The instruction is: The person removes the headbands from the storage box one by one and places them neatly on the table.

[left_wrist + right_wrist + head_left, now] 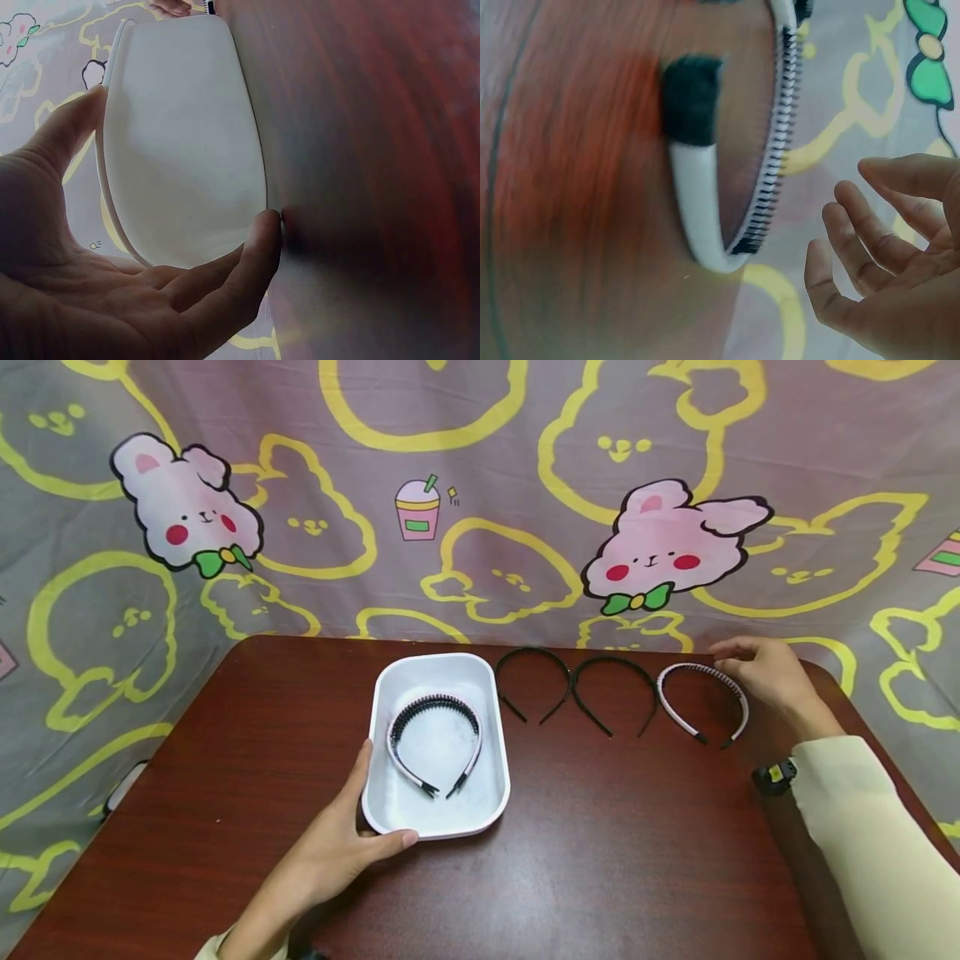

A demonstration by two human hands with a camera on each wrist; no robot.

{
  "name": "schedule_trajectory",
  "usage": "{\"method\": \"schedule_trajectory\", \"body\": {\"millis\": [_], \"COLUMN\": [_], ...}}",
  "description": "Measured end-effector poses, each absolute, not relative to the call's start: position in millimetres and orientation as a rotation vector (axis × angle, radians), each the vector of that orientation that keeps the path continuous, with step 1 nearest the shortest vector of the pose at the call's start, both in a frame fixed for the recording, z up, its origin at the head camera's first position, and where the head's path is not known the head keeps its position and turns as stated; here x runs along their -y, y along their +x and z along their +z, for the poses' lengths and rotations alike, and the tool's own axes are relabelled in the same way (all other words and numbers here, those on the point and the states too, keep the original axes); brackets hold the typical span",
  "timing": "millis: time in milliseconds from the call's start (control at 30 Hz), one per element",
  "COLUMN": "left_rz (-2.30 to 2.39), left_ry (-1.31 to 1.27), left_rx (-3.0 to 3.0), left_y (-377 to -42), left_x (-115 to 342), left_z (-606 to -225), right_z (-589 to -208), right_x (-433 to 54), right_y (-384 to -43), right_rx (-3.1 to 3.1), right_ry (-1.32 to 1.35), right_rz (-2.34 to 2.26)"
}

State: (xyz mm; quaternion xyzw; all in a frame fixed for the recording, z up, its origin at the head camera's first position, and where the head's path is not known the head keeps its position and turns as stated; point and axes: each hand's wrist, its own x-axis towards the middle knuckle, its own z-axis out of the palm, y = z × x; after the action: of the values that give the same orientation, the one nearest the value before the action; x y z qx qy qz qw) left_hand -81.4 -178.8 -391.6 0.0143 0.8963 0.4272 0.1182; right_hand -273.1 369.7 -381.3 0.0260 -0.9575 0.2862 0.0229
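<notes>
A white plastic tray (441, 814) stands left of the table's middle, gripped by my left hand (330, 847) at its near left corner. In the left wrist view the thumb is at the tray's rim and the fingers curl to its lower edge. Inside the tray lies a pale pink headband (475, 752) with black comb teeth and black tips; whether another is stacked with it, I cannot tell. My right hand (780, 681) hovers beside a white toothed headband (678, 717) at the far right, fingers loosely bent and apart from it in the right wrist view (892, 262).
Two thin black headbands, the left one (566, 681) and the right one (652, 687), lie in a row between the tray and the white headband. A patterned curtain (480, 485) hangs behind the far edge of the dark wooden table (600, 860).
</notes>
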Motion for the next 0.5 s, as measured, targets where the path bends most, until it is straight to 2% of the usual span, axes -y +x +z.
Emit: {"method": "schedule_trajectory", "body": {"millis": [500], "left_rz": [1.247], "left_ry": [0.048], "left_rx": [-2.631], "left_y": [-81], "left_x": [179], "left_z": [-392], "right_z": [-361], "right_x": [-331], "right_y": [-246], "right_rx": [2.861], "right_ry": [0.174], "right_rz": [0.924]}}
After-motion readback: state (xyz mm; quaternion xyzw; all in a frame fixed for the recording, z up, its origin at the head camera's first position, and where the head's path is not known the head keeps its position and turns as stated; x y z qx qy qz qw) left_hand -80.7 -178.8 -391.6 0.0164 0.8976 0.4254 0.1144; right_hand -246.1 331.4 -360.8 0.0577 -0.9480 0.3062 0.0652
